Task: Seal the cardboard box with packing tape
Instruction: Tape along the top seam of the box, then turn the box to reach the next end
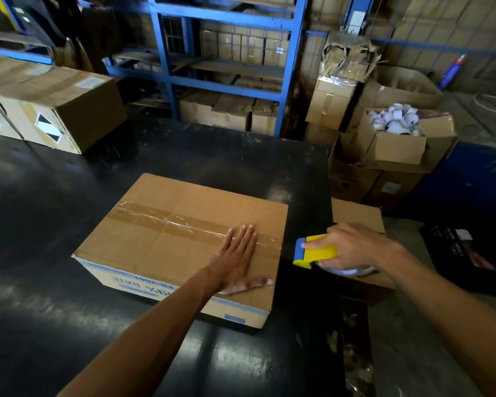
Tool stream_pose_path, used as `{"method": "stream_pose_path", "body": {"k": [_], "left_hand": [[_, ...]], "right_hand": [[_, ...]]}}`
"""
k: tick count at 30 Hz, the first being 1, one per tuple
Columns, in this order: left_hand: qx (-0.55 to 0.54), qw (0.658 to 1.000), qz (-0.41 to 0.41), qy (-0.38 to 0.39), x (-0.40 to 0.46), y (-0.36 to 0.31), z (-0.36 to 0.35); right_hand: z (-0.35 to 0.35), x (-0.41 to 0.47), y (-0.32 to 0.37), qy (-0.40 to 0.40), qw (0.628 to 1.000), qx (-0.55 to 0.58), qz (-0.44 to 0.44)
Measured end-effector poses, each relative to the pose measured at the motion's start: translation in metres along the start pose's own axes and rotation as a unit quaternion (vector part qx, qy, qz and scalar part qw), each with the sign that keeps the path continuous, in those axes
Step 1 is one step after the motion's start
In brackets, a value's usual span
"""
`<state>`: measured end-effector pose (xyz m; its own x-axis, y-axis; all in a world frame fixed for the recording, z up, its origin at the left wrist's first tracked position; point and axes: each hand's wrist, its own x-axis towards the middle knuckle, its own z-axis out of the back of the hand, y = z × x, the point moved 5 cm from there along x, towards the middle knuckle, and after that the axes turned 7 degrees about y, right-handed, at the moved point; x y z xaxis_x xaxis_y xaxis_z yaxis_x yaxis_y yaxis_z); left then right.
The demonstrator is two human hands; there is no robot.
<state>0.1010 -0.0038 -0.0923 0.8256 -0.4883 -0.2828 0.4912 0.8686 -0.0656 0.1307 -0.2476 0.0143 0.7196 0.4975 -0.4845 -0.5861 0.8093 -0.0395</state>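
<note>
A closed brown cardboard box (166, 253) lies on the black table (55, 282). A strip of clear packing tape (184, 226) runs along its top seam from the far left to the right edge. My left hand (238, 259) rests flat on the box top, fingers spread, partly over the tape near the right end. Just past the box's right edge, my right hand (352, 246) grips a yellow and blue tape dispenser (315, 251) with a clear tape roll under it. A stretch of tape spans from the box edge to the dispenser.
Sealed cardboard boxes (55, 107) stand at the table's far left. Blue metal shelving (224, 64) with cartons is behind. To the right are stacked boxes, one open box with tape rolls (395, 124), and a black crate (467, 253) low down.
</note>
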Motion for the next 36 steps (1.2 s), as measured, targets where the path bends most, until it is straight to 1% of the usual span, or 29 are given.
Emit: {"method": "stream_pose_path", "body": {"k": [5,8,10,13,14,15,17,19,22,23,24,26,29,32,34,36], "left_hand": [[-0.006,1.0,0.001,-0.01,0.0,-0.002,0.001],[-0.035,0.999,0.012,0.006,0.001,-0.002,0.002],[-0.105,0.993,0.049,-0.013,0.008,-0.007,0.01],[-0.193,0.965,0.153,-0.085,0.026,-0.022,0.029],[-0.211,0.956,0.184,-0.087,0.031,-0.027,0.03],[-0.219,0.952,0.203,-0.07,0.035,-0.032,0.029],[-0.186,0.957,0.22,-0.03,0.04,-0.036,0.023],[-0.168,0.96,0.221,-0.03,0.04,-0.035,0.02],[-0.168,0.965,0.198,-0.029,0.035,-0.035,0.018],[-0.165,0.968,0.186,-0.022,0.032,-0.036,0.017],[-0.159,0.972,0.173,-0.018,0.027,-0.037,0.016],[-0.146,0.978,0.146,-0.012,0.014,-0.038,0.014],[-0.116,0.99,0.085,-0.003,-0.009,-0.042,0.01],[-0.07,0.997,-0.012,0.012,-0.03,-0.042,0.003],[-0.05,0.994,-0.086,0.035,-0.044,-0.039,-0.001],[-0.026,0.988,-0.138,0.062,-0.059,-0.034,-0.003]], "right_hand": [[-0.026,0.032,0.027,-0.018,1.0,-0.006,-0.014],[-0.029,0.029,0.033,-0.027,0.999,-0.035,-0.008],[-0.026,0.028,0.037,-0.043,0.997,-0.06,-0.016],[-0.023,0.027,0.056,-0.043,0.995,-0.088,-0.005],[-0.03,0.028,0.063,-0.033,0.995,-0.094,0.004],[-0.036,0.028,0.069,-0.024,0.996,-0.086,0.002],[-0.04,0.026,0.064,-0.036,0.998,-0.04,-0.03],[-0.037,0.017,0.046,-0.055,0.996,0.017,-0.067],[-0.034,-0.002,0.012,-0.08,0.986,0.092,-0.116],[-0.031,-0.009,0.005,-0.102,0.977,0.127,-0.136],[-0.029,-0.015,-0.001,-0.132,0.963,0.172,-0.16],[-0.022,-0.024,0.0,-0.183,0.923,0.28,-0.188],[-0.011,-0.025,0.023,-0.239,0.862,0.405,-0.188],[-0.004,-0.017,0.053,-0.264,0.807,0.496,-0.181],[0.0,-0.012,0.076,-0.27,0.784,0.531,-0.172],[0.005,-0.012,0.1,-0.275,0.774,0.547,-0.164]]}}
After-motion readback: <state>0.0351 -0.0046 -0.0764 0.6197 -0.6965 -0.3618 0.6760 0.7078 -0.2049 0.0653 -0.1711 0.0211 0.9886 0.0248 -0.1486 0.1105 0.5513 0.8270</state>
